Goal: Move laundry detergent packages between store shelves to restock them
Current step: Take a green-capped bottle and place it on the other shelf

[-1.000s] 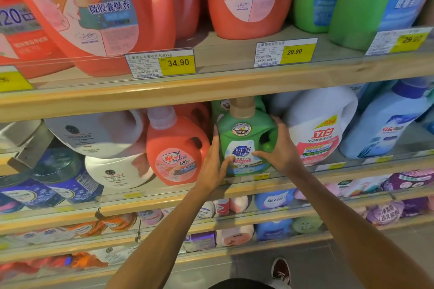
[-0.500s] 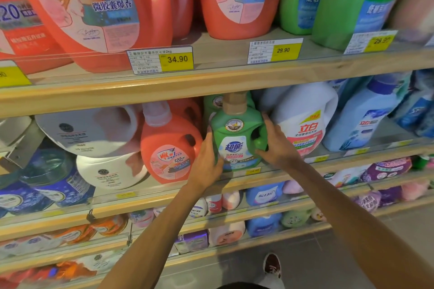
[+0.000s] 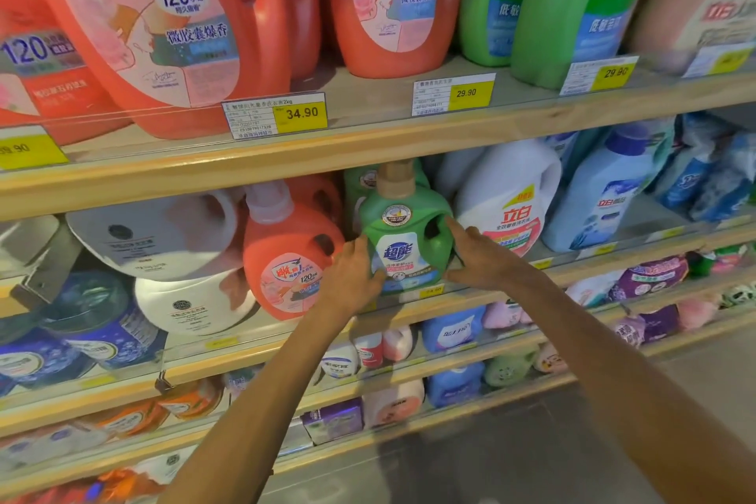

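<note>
A small green detergent bottle (image 3: pixel 403 235) with a tan cap stands upright at the front of the second wooden shelf (image 3: pixel 470 301). My left hand (image 3: pixel 354 278) presses against its left side, fingers curled around the lower label. On the bottle's right flank rests my right hand (image 3: pixel 480 256), with one fingertip at the handle hole. Both hands grip the bottle between them. Another green bottle (image 3: pixel 360 184) stands behind it, mostly hidden.
An orange bottle (image 3: pixel 286 258) stands just left of the green one, a white bottle (image 3: pixel 511 196) just right, then a light blue bottle (image 3: pixel 605 192). Large orange and green jugs fill the top shelf (image 3: pixel 368 147). Lower shelves hold pouches and small bottles. Grey floor below.
The view has drifted so the shelf sits further left in frame. Both hands stay on the green bottle, which remains standing on the second shelf; my right fingers have slid slightly lower.
</note>
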